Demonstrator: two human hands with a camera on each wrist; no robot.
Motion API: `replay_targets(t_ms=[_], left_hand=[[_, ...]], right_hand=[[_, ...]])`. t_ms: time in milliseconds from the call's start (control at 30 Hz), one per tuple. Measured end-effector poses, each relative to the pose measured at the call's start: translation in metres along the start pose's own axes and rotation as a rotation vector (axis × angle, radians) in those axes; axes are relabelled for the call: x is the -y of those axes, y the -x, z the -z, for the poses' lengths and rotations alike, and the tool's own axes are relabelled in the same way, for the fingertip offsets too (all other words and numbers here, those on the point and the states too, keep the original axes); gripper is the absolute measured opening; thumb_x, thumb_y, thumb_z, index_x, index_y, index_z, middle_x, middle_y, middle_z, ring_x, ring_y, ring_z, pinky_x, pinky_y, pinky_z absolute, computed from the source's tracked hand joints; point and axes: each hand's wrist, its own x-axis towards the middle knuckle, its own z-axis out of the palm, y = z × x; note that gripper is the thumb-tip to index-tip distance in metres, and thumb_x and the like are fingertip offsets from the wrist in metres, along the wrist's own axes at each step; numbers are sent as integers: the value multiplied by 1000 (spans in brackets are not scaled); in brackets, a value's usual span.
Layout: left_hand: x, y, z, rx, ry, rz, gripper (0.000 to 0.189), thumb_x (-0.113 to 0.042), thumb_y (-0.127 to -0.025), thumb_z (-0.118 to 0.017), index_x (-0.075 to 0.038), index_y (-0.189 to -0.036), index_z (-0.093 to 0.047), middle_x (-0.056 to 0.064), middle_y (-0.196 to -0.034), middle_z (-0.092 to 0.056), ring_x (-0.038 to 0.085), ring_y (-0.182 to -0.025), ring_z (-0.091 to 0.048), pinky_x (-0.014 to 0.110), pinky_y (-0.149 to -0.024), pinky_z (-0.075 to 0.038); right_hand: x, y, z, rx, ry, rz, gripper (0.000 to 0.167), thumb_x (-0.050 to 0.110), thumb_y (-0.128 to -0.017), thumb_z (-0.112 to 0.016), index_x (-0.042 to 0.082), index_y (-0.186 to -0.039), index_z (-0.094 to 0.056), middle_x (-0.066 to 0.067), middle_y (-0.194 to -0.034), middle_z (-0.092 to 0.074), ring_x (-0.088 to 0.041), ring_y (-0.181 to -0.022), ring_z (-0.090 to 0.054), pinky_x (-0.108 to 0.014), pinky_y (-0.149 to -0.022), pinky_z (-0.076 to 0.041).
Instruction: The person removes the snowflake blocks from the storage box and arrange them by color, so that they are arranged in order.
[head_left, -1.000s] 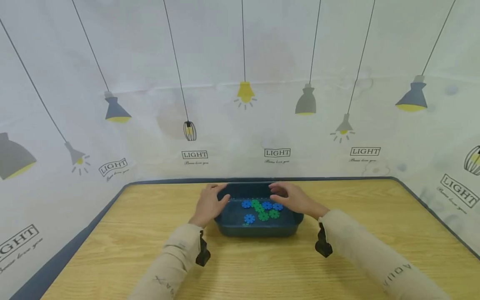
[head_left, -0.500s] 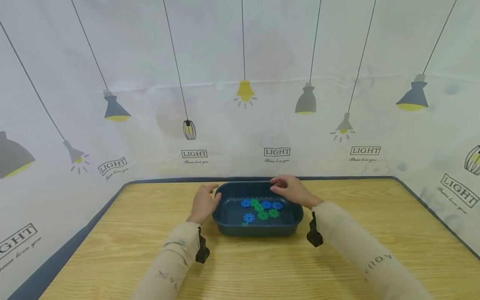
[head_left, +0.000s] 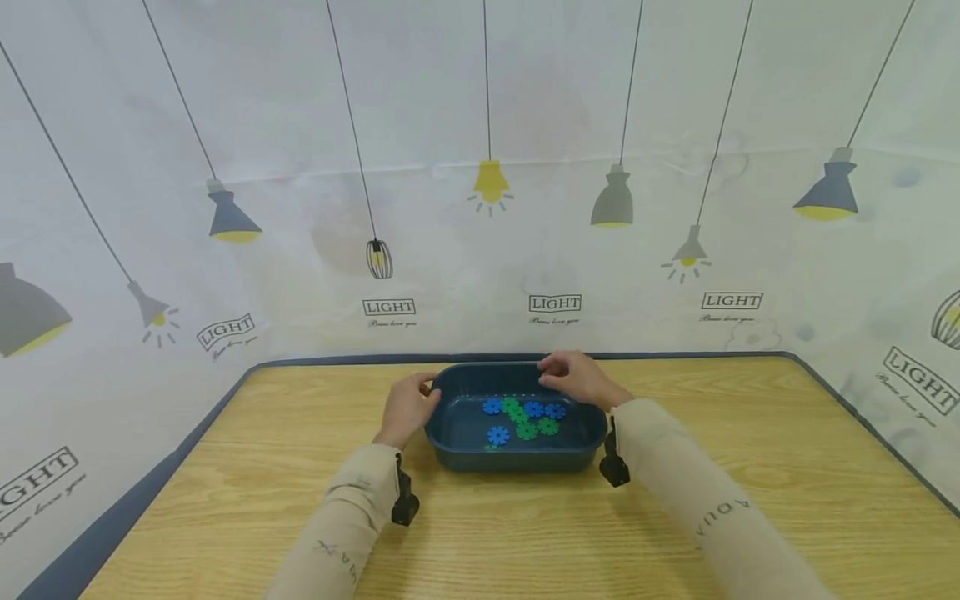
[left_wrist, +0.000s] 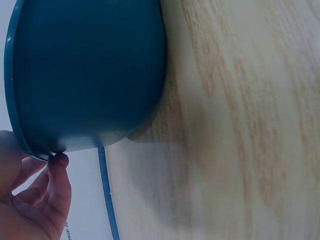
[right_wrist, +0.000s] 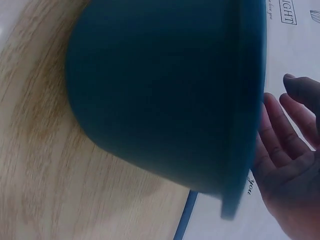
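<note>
A dark blue plastic basin (head_left: 517, 461) stands on the table near its back edge. Flat toothed discs lie loose on its floor, several of them blue (head_left: 498, 436) and several green (head_left: 527, 431). My left hand (head_left: 405, 410) pinches the basin's rim at the left end; in the left wrist view the fingertips (left_wrist: 60, 160) meet the rim's corner. Over the back right rim is my right hand (head_left: 579, 379), its fingers loosely bent with a gap to the thumb. From the right wrist, part of that hand (right_wrist: 290, 170) is hidden behind the basin wall.
The wooden table (head_left: 480, 533) extends in front of the basin and to both sides. A pale wall cloth (head_left: 450, 333) printed with lamps rises just behind the table's dark back edge. Black wrist cameras (head_left: 405, 500) hang below both cuffs.
The left hand has come off the basin's inside to its left rim and closed on it. The right hand has risen from over the discs to the back right rim.
</note>
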Motion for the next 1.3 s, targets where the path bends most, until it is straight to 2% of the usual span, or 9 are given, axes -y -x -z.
replay_targets(t_ms=[167,300,467,700,900,1067,1300], left_hand=[[1,0,2,21,33,9,30,-10,-84,-58,0,-112,-59,13,-82,-63,20,-67,-57,32,-58,-46],[1,0,3,39,58,8,31,-9,-84,-59,1,-112,-59,14,-83,-62,22,-70,-56,32,-58,-46],[1,-3,4,53,99,19,30,-8,-83,-59,1,-112,-59,14,-81,-61,23,-70,-55,30,-56,-45],[-2,-4,5,84,188,91,32,-8,-83,-60,0,-114,-58,14,-82,-58,19,-63,-54,26,-50,-46],[-1,-3,5,111,305,152,33,-5,-83,-59,0,-116,-56,15,-84,-54,23,-62,-57,27,-47,-50],[1,-4,5,131,311,161,34,-5,-84,-59,0,-117,-54,15,-83,-53,25,-65,-57,28,-47,-50],[1,-4,7,147,305,169,35,-5,-84,-59,0,-118,-54,13,-83,-54,20,-60,-55,27,-46,-49]], right_hand=[[-1,-4,-5,8,-44,-27,29,10,-86,-57,-6,-110,-55,-16,-97,-60,-22,-82,-56,-33,-68,-50],[-1,-6,-10,16,-83,-52,29,9,-86,-57,-6,-111,-55,-18,-100,-59,-24,-85,-58,-33,-69,-51],[-2,-6,-16,36,-91,-41,32,10,-86,-57,-8,-113,-53,-21,-104,-57,-27,-87,-58,-34,-71,-50],[-8,-5,-19,21,-36,-41,33,12,-85,-59,-8,-112,-54,-19,-103,-58,-27,-89,-57,-36,-73,-49],[-14,-6,-21,20,-7,-87,34,13,-84,-60,-7,-111,-55,-17,-100,-59,-27,-92,-55,-39,-78,-46],[-16,-7,-24,33,-28,-123,37,13,-84,-60,-7,-114,-54,-18,-104,-57,-28,-95,-53,-40,-78,-45],[-14,-8,-27,59,-38,-194,40,13,-84,-59,-7,-117,-52,-21,-111,-54,-30,-100,-52,-41,-82,-44]])
